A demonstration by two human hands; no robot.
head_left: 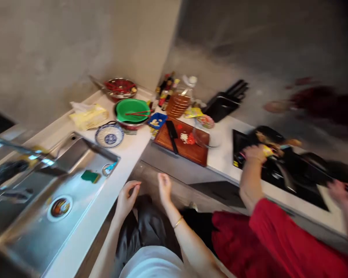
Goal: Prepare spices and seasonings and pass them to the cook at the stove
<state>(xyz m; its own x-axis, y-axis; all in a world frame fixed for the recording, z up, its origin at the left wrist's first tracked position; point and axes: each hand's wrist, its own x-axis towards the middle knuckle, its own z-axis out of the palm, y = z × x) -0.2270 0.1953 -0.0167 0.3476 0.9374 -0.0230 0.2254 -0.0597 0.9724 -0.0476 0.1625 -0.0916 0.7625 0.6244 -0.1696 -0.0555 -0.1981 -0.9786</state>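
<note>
As seen from the head, though smeared by motion: left hand [127, 199] empty, fingers loosely curled, just off the edge of the white counter [127, 154]; right hand [164, 187] empty, flat and open, fingers up, near the left one, touching nothing. Nearest to both: sink [31, 231] to the left, with green sponge [89, 176] on its inner ledge; cutting board [191, 152] ahead on the counter, well apart from both hands, bearing black knife [172, 135] and chopped red-and-white bits [188, 138]. To the right: co-worker's hand [253, 153] on a red-sleeved arm, over the black cooktop [304, 195], closed on something yellow, not identifiable; dark pan [268, 135] just beyond it. Risks, as judged: knuckles against the counter edge if swung forward blind; elbow clash with the red sleeve, given the close quarters; cut from the knife if reached for without looking; burn near the pan.
</note>
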